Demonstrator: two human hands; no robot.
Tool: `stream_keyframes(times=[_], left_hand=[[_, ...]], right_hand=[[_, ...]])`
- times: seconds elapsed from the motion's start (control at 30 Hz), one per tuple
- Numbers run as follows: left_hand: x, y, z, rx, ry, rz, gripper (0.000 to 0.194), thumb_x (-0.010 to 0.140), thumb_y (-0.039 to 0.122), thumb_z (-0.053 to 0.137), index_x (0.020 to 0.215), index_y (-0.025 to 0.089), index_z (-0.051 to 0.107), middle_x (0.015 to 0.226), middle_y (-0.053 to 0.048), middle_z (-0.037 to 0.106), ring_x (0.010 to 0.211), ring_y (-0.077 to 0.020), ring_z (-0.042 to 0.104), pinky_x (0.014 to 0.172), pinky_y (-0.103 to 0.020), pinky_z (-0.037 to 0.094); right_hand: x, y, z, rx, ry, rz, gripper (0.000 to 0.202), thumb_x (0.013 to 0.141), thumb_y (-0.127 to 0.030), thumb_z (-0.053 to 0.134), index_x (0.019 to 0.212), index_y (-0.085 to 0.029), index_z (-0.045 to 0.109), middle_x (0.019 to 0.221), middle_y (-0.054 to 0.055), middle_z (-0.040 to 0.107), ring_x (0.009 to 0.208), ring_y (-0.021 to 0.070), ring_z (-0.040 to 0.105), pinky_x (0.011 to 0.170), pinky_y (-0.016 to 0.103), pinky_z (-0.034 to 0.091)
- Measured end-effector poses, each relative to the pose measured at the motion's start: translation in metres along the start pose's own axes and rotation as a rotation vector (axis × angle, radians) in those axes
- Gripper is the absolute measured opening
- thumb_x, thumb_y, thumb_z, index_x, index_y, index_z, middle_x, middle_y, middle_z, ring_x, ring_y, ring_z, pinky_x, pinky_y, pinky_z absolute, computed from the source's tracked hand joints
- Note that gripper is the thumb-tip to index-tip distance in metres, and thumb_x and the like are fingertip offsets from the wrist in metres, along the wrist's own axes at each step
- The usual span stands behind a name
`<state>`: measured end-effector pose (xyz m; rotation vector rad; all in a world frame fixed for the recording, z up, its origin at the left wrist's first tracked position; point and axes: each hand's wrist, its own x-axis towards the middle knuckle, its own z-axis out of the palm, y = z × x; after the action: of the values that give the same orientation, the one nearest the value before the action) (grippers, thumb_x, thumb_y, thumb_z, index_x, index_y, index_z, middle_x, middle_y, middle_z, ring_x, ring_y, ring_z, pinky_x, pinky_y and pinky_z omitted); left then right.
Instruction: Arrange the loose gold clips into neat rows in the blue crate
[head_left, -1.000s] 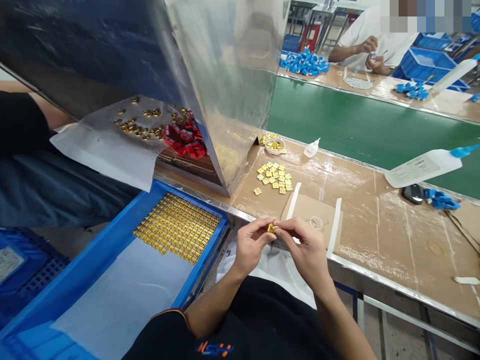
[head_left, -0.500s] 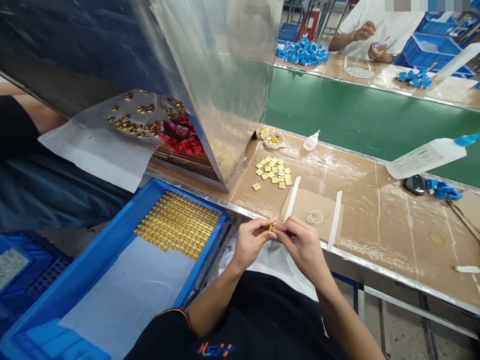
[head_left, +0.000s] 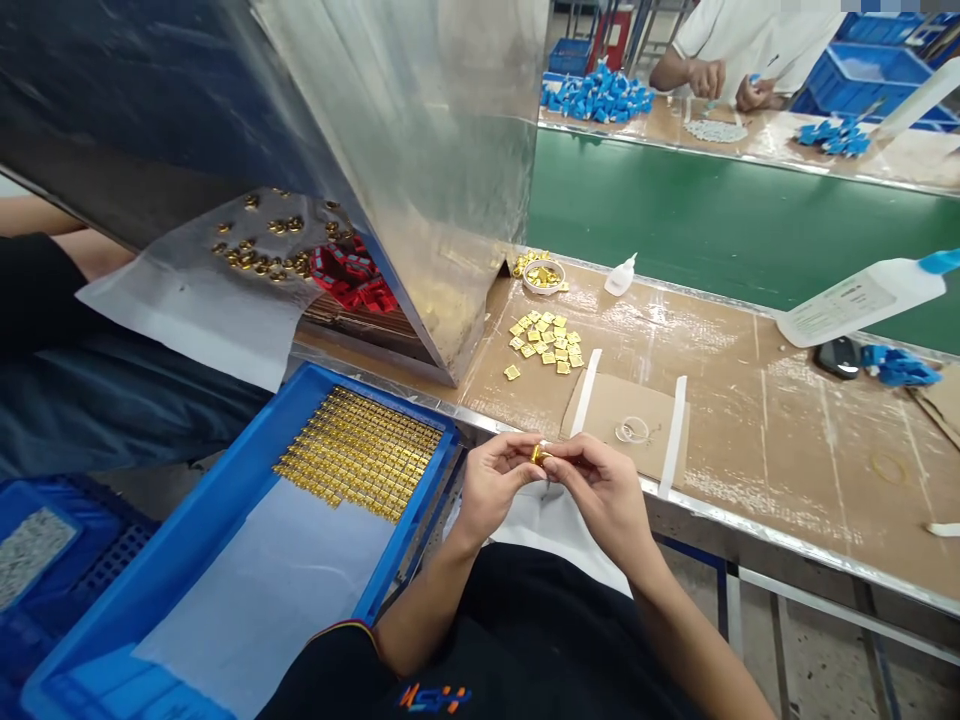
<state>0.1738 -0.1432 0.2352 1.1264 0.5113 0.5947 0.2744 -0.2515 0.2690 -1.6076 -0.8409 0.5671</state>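
Observation:
My left hand (head_left: 491,488) and my right hand (head_left: 600,495) meet at the front edge of the bench, fingertips pinched together. Between them is a small shiny gold metal piece (head_left: 537,455), partly covered by the fingers. Both hands grip it. Beyond them, several square gold pieces (head_left: 546,340) lie scattered on the cardboard. A round white dish (head_left: 544,277) with more gold pieces stands farther back. Close to my right hand, a clear ring (head_left: 631,430) rests on a cardboard pad (head_left: 619,400) between white tape strips.
At left, a blue tray (head_left: 300,395) holds rows of gold pieces (head_left: 375,450) on white paper. A large metal housing (head_left: 450,130) stands on the bench. A small dropper bottle (head_left: 620,276) and a large bottle (head_left: 862,300) stand behind. Across the green belt (head_left: 675,200), a co-worker's hands (head_left: 709,80) work.
More of the gold piece now shows between my fingers, and my hands have shifted slightly apart. Across the belt, the co-worker's one hand has lowered toward the bench.

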Motion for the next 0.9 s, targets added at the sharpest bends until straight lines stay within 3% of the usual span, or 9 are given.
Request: stream_keyframes(times=[0.17, 0.6, 0.8, 0.9], left_hand=[[0.004, -0.002, 0.005, -0.011, 0.039, 0.026, 0.031, 0.058, 0.035, 0.091, 0.077, 0.016, 0.076, 0.076, -0.005, 0.074, 0.071, -0.0181, 0.07, 0.066, -0.028, 0.059], [0.005, -0.011, 0.003, 0.01, 0.041, -0.042, 0.033, 0.053, 0.036, 0.092, 0.073, 0.016, 0.075, 0.074, -0.005, 0.075, 0.071, -0.0183, 0.071, 0.066, -0.028, 0.061], [0.007, -0.01, 0.002, -0.014, 0.034, -0.015, 0.035, 0.059, 0.039, 0.09, 0.081, 0.016, 0.075, 0.08, -0.006, 0.075, 0.074, -0.0178, 0.071, 0.068, -0.028, 0.059], [0.008, -0.009, 0.001, -0.08, 0.004, -0.051, 0.042, 0.058, 0.044, 0.091, 0.084, 0.016, 0.074, 0.081, -0.006, 0.075, 0.075, -0.0174, 0.07, 0.07, -0.028, 0.058]], right_hand=[[-0.001, 0.005, 0.004, -0.087, 0.1, -0.092, 0.019, 0.09, -0.032, 0.064, 0.076, -0.021, 0.067, 0.066, -0.001, 0.058, 0.06, 0.0127, 0.055, 0.055, 0.025, 0.046], [-0.002, 0.013, 0.007, -0.135, 0.1, -0.118, 0.02, 0.091, -0.028, 0.062, 0.072, -0.022, 0.064, 0.065, -0.001, 0.061, 0.056, 0.0122, 0.054, 0.054, 0.025, 0.046], [0.003, 0.007, 0.004, -0.097, 0.076, -0.113, 0.016, 0.09, -0.032, 0.064, 0.079, -0.023, 0.069, 0.071, 0.001, 0.064, 0.063, 0.0142, 0.06, 0.057, 0.026, 0.05], [0.005, 0.003, -0.004, -0.037, -0.001, -0.108, 0.014, 0.09, -0.034, 0.066, 0.098, -0.024, 0.07, 0.088, 0.004, 0.067, 0.07, 0.0149, 0.064, 0.062, 0.028, 0.054]])
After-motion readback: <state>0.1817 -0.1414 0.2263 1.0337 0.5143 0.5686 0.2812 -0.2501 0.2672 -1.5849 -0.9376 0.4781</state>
